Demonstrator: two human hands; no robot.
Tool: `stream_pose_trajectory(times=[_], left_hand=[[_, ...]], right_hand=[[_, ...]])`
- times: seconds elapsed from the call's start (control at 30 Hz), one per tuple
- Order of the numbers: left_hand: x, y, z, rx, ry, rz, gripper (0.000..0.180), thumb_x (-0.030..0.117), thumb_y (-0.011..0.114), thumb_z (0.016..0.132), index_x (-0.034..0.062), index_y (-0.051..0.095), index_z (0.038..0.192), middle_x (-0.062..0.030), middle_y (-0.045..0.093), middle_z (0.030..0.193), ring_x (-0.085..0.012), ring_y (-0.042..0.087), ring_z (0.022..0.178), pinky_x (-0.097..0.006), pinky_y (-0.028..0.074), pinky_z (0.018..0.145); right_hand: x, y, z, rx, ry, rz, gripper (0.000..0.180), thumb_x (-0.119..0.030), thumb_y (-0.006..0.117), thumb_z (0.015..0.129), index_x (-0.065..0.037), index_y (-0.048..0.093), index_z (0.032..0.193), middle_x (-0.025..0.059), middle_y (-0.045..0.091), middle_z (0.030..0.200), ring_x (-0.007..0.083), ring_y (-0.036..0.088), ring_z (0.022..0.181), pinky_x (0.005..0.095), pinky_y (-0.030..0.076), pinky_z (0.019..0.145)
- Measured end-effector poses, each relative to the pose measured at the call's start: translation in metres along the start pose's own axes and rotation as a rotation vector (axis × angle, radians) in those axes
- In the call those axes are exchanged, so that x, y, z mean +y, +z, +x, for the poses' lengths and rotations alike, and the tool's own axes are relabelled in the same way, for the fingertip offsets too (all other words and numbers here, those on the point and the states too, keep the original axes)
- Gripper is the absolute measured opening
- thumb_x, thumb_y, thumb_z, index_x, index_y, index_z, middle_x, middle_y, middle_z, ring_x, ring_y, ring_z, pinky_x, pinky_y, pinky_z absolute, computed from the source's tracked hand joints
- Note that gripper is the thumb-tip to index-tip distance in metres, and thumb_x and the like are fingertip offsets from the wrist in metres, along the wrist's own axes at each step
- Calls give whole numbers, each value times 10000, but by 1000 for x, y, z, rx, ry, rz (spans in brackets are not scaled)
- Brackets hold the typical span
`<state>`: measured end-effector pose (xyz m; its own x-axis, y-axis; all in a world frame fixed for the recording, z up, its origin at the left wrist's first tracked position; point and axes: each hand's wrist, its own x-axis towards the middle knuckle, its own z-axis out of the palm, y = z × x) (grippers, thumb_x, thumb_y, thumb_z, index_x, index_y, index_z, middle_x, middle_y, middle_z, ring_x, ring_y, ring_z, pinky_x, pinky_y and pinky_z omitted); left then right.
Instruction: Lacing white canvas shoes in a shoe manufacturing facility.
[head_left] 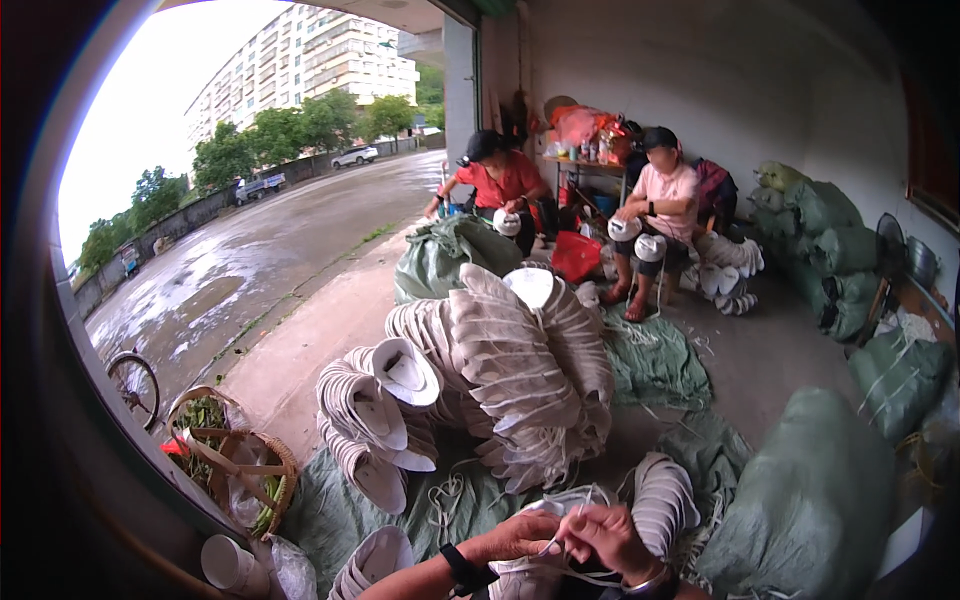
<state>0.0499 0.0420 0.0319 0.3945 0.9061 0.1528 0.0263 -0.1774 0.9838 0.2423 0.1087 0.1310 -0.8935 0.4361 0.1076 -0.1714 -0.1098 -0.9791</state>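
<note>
Both hands closed: left hand (pixel 520 537) and right hand (pixel 608 538) pinching a white string (pixel 553 545) over a white cap (pixel 530 578), near the green sheet's (pixel 330 510) front edge, below stacked caps (pixel 500 370).

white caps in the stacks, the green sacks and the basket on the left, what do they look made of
White caps: likely soft fabric, matte; the nested stacks bend and curve.
Green sacks: apparently woven plastic, faint sheen, wrinkled and bulging.
Basket: woven cane or bamboo, tan strips with a hoop handle.
</note>
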Motion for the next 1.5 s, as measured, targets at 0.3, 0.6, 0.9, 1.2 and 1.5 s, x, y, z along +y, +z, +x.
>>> stream_pose_trajectory(times=[0.3,0.6,0.9,1.2,1.5], left_hand=[[-11,-44,-39,937,73,175,277,167,422,918,67,597,728,-3,520,694,-72,481,595,-232,363,497],[-18,-153,-227,1753,-38,-621,249,107,421,929,41,494,1158,-25,576,888,-98,478,609,-244,451,570],[47,29,-43,392,-316,623,191,227,641,829,83,637,954,-24,621,712,-162,603,651,-285,469,569],[26,46,-30,273,-187,1215,171,217,694,712,140,621,847,-12,528,699,-209,549,699,-349,455,622],[41,27,-36,339,-202,1377,144,96,674,702,105,584,814,-48,514,737,-216,541,728,-341,434,623]], right_hand=[[24,-74,-30,539,32,226,216,-204,547,900,-67,578,735,3,546,587,41,374,413,187,262,370],[62,-267,-179,1260,-49,400,165,-230,551,903,-66,542,893,58,576,839,147,552,724,300,465,670],[92,-89,-50,355,177,-97,151,-117,462,931,-19,565,878,64,647,811,66,478,427,202,391,395],[106,-65,-26,160,9,-806,188,-188,497,936,-40,577,852,26,572,628,94,530,470,250,434,480],[115,-98,-43,476,333,267,114,-174,649,849,-97,567,829,-95,398,577,-11,325,443,157,206,365]])
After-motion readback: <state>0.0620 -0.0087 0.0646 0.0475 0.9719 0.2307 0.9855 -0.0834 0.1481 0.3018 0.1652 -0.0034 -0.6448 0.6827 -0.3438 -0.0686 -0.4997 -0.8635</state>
